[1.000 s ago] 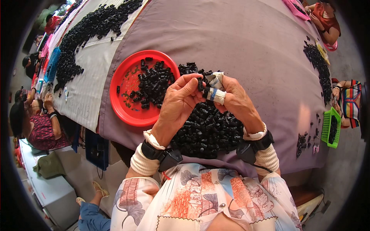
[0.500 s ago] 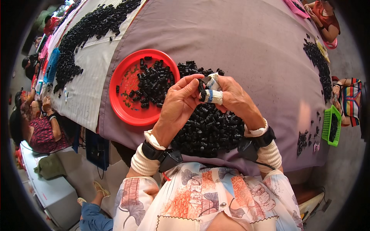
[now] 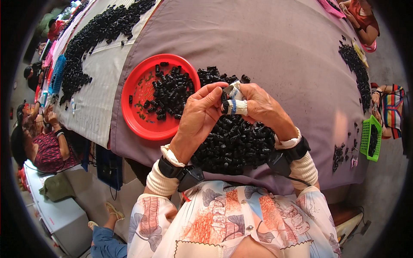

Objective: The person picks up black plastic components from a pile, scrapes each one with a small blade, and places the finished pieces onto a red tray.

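My left hand (image 3: 197,117) pinches a small black plastic part (image 3: 224,97) between thumb and fingertips. Against it presses my right hand (image 3: 263,103), closed, with white cloth wraps (image 3: 235,107) striped in blue around its thumb and a finger. A dark sliver shows at the right fingertips, too small to identify. Both hands hang over a heap of similar black parts (image 3: 232,148). Left of them stands a round red tray (image 3: 130,118) holding more of these parts and some green scraps.
A mauve cloth (image 3: 292,51) covers the table. More black parts (image 3: 79,56) are heaped on a pale cloth at left. At right are another pile (image 3: 356,71) and a green basket (image 3: 365,133). Several people sit around, including one in a striped top (image 3: 392,109).
My right hand and wrist have shifted slightly to the right and turned a little. My left hand keeps its pinch on the black part.
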### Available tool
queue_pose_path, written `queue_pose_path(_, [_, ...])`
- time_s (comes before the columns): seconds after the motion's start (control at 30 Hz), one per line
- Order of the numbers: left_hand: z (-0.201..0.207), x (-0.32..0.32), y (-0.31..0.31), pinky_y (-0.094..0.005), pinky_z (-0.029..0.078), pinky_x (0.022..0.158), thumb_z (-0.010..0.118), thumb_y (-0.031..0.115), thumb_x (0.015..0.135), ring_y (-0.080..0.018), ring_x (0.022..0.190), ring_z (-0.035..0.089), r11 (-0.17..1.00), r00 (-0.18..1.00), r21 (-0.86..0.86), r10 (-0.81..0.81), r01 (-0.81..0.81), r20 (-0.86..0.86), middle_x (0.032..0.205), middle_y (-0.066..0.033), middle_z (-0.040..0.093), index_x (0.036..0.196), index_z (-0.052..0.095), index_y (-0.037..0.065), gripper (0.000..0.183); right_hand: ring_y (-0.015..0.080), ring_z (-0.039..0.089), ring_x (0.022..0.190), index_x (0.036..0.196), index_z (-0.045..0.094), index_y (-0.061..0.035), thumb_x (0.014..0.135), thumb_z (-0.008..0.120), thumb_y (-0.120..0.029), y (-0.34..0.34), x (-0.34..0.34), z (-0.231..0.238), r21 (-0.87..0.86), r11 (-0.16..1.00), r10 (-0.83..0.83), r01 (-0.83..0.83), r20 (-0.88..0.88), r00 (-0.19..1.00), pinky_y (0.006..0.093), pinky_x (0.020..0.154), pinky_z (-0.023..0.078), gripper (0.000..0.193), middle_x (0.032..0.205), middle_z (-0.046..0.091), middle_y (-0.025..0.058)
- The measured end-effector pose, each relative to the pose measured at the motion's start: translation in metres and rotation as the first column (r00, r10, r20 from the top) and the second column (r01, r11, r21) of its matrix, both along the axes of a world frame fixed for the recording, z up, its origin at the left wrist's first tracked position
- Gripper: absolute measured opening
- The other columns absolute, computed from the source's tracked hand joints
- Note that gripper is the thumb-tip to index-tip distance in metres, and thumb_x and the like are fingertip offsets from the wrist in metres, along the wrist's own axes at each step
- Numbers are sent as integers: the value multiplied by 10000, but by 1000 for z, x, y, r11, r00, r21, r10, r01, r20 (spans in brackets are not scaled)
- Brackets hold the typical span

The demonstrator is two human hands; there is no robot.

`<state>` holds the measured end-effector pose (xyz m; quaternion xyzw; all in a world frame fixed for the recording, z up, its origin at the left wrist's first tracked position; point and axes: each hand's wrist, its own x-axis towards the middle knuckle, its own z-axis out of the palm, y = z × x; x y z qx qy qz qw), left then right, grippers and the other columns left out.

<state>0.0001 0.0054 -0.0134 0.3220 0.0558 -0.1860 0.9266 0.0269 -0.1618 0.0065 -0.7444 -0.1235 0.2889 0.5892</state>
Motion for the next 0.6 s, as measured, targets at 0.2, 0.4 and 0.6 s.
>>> queue_pose_path(0.2, [-2,0,0,-246,471,741,515,122,901,-96,795,570,1000,1000,4,-3,3,-9,923,-54,617,1052,570,-16,211,91,453,398,771,518,-20,772,552,-137,-1,0,6,-50,998,39,-37,33,999,258,365,354,121,503,468,18])
queue_pose_path(0.4, [-1,-1,-1,-250,477,747,524,111,894,-110,808,583,1000,1000,8,-12,12,-20,932,-71,622,1030,579,-24,199,52,433,395,734,527,-42,784,589,-216,-1,0,2,-85,996,34,-28,71,997,216,352,341,191,528,469,-28])
queue_pose_path(0.6, [0,-1,-4,-249,480,743,530,105,890,-113,804,589,999,1000,33,13,-13,-15,928,-73,626,1016,586,-24,189,63,445,401,745,532,-38,794,599,-249,-2,0,2,-100,994,55,-48,68,996,223,357,351,226,519,464,-18])
